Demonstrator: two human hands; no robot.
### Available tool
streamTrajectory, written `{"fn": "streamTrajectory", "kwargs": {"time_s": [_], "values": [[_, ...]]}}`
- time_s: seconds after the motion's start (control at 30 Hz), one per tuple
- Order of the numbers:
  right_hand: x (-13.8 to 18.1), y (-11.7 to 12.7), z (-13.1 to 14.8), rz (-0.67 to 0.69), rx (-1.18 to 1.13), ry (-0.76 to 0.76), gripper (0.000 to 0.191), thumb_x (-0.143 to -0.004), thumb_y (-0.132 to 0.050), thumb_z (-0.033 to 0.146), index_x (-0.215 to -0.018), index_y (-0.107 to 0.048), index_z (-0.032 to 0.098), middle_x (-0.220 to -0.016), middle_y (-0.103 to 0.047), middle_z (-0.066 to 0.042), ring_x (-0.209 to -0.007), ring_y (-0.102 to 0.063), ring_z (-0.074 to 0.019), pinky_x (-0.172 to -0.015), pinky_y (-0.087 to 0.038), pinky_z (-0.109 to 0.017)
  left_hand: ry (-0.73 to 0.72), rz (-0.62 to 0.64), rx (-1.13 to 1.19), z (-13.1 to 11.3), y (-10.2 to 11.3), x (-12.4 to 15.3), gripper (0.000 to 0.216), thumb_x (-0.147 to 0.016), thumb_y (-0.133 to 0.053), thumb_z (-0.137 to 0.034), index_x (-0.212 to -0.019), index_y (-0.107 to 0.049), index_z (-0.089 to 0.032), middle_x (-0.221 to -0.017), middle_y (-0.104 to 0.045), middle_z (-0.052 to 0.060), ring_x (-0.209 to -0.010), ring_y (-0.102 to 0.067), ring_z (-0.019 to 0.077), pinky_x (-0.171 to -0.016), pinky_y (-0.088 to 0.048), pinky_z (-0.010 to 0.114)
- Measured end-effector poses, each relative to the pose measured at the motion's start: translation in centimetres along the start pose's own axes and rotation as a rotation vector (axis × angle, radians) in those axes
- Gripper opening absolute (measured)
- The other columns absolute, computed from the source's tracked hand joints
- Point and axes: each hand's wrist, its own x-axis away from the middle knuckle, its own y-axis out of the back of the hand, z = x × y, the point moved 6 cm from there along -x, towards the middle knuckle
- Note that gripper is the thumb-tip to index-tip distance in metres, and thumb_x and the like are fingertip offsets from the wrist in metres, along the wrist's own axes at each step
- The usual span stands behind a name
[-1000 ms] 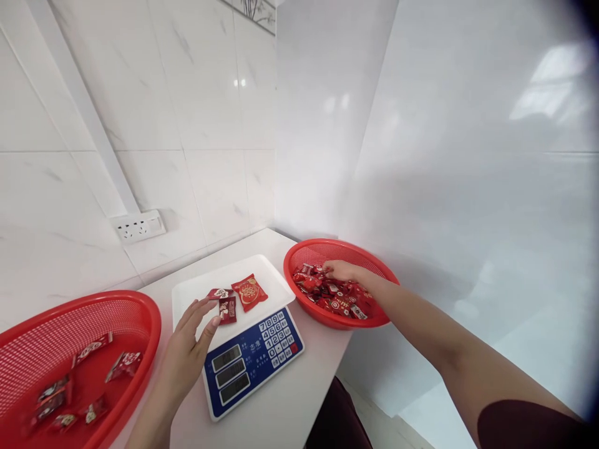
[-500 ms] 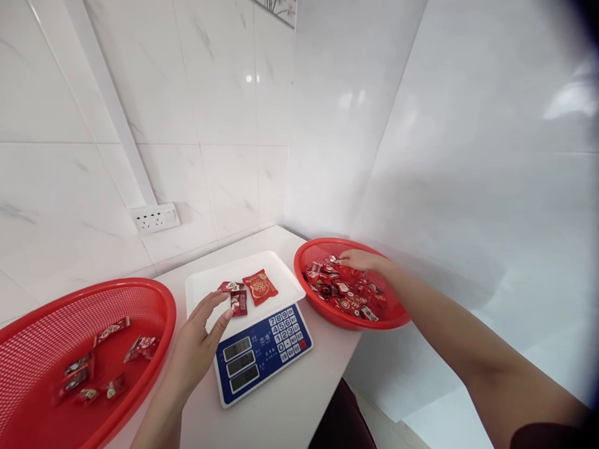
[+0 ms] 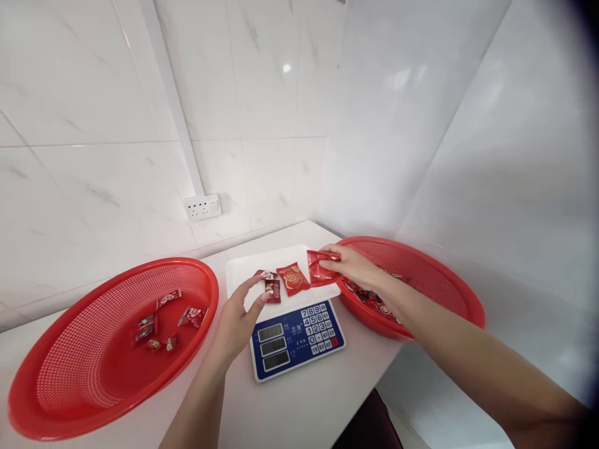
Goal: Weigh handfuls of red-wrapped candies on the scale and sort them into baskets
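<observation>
My right hand (image 3: 349,265) pinches a shiny red wrapped packet (image 3: 321,268) over the right end of the white pan (image 3: 243,265) of a weighing scale. Beside it on the pan lies a red packet with a gold round print (image 3: 293,279). Two small dark red wrapped candies, an upper one (image 3: 266,275) and a lower one (image 3: 272,292), sit farther left. My left hand (image 3: 241,318) is at these candies, thumb and forefinger apart, its fingertips by their left edges; whether they touch is unclear. The blue keypad panel (image 3: 299,340) faces me, its display digits unreadable.
A red mesh basket (image 3: 206,280) with several wrapped candies stands at the left. Another red basket (image 3: 461,299), holding many red packets, is at the right, partly behind my right forearm. The white table (image 3: 281,411) meets tiled walls; a socket (image 3: 202,207) is on the wall.
My right hand has come out of the right basket and moved left to the pan with a red packet. The left hand stays by the small candies. The view has shifted left.
</observation>
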Motion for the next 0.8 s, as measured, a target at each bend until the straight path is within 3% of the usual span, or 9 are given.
{"fn": "streamTrajectory", "kwargs": {"time_s": [0.17, 0.27, 0.37, 0.43, 0.5, 0.57, 0.63, 0.67, 0.8], "values": [[0.7, -7.8, 2.5, 0.193, -0.026, 0.187, 0.02, -0.081, -0.055, 0.034, -0.095, -0.057, 0.019, -0.089, -0.065, -0.003, -0.083, -0.061, -0.0173, -0.076, -0.048, -0.032, 0.055, 0.146, 0.319, 0.1, -2.0, 0.4, 0.053, -0.083, -0.053, -0.04, -0.131, -0.038, -0.024, -0.117, -0.061, 0.01, -0.108, -0.057, 0.0228, -0.091, -0.045, 0.041], [1.5, -9.6, 3.3, 0.172, 0.077, 0.32, 0.02, -0.082, -0.054, 0.03, -0.1, -0.058, 0.02, -0.099, -0.063, -0.003, -0.094, -0.058, -0.0173, -0.085, -0.045, -0.033, 0.104, 0.161, 0.45, 0.2, -2.5, 0.6, 0.058, -0.079, -0.058, -0.038, -0.131, -0.037, -0.022, -0.106, -0.064, 0.008, -0.093, -0.063, 0.0212, -0.079, -0.052, 0.037], [1.9, -9.8, 2.7, 0.24, 0.045, 0.277, 0.024, -0.084, -0.053, 0.035, -0.101, -0.058, 0.019, -0.094, -0.064, -0.003, -0.085, -0.061, -0.0168, -0.076, -0.049, -0.031, 0.138, 0.161, 0.493, 0.3, -2.6, 0.6, 0.062, -0.075, -0.062, -0.038, -0.13, -0.038, -0.021, -0.092, -0.065, 0.005, -0.084, -0.064, 0.0202, -0.075, -0.052, 0.036], [1.6, -8.5, 1.8, 0.286, -0.002, 0.209, 0.028, -0.085, -0.05, 0.039, -0.101, -0.057, 0.018, -0.091, -0.065, -0.005, -0.081, -0.063, -0.0168, -0.068, -0.051, -0.03, 0.154, 0.163, 0.565, 0.1, -2.6, 0.6, 0.064, -0.074, -0.064, -0.038, -0.129, -0.038, -0.02, -0.088, -0.066, 0.004, -0.084, -0.064, 0.0203, -0.075, -0.052, 0.037], [0.7, -5.5, 0.7, 0.214, 0.028, 0.168, 0.029, -0.086, -0.047, 0.039, -0.105, -0.056, 0.018, -0.097, -0.065, -0.007, -0.086, -0.063, -0.0175, -0.069, -0.052, -0.03, 0.174, 0.111, 0.66, 0.0, -2.3, 0.5, 0.065, -0.072, -0.067, -0.038, -0.128, -0.039, -0.022, -0.091, -0.066, 0.004, -0.085, -0.065, 0.0202, -0.076, -0.052, 0.037], [-0.4, -0.8, -0.9, 0.004, 0.204, 0.118, 0.029, -0.088, -0.045, 0.035, -0.111, -0.054, 0.019, -0.109, -0.063, -0.009, -0.096, -0.061, -0.0178, -0.077, -0.051, -0.032, 0.188, 0.009, 0.77, -0.1, -1.4, 0.4, 0.061, -0.07, -0.07, -0.036, -0.123, -0.044, -0.024, -0.093, -0.067, 0.002, -0.087, -0.065, 0.0189, -0.076, -0.053, 0.034], [-0.9, 4.0, -3.3, -0.159, 0.556, -0.009, 0.033, -0.089, -0.043, 0.029, -0.121, -0.049, 0.02, -0.125, -0.055, -0.009, -0.114, -0.052, -0.019, -0.092, -0.043, -0.034, 0.206, -0.103, 0.892, 0.1, -0.4, 0.2, 0.049, -0.067, -0.074, -0.032, -0.11, -0.053, -0.025, -0.09, -0.067, -0.001, -0.084, -0.065, 0.0159, -0.074, -0.054, 0.029], [-1.0, 5.7, -5.0, -0.113, 0.751, -0.123, 0.04, -0.089, -0.044, 0.031, -0.127, -0.043, 0.022, -0.133, -0.049, -0.008, -0.12, -0.046, -0.02, -0.097, -0.038, -0.034, 0.219, -0.149, 0.949, 0.3, 0.0, 0.1, 0.041, -0.065, -0.075, -0.03, -0.101, -0.057, -0.024, -0.086, -0.067, -0.003, -0.081, -0.065, 0.014, -0.071, -0.055, 0.025], [0.6, 10.0, -10.8, 0.022, 0.883, -0.396, 0.085, -0.058, -0.076, 0.039, -0.133, -0.041, 0.017, -0.13, -0.05, -0.018, -0.115, -0.05, -0.0364, -0.091, -0.042, -0.045, 0.307, -0.274, 1.107, 1.6, 0.9, -0.2, 0.028, -0.059, -0.08, -0.022, -0.079, -0.061, -0.021, -0.082, -0.067, -0.005, -0.07, -0.064, 0.0091, -0.058, -0.054, 0.015]]}}
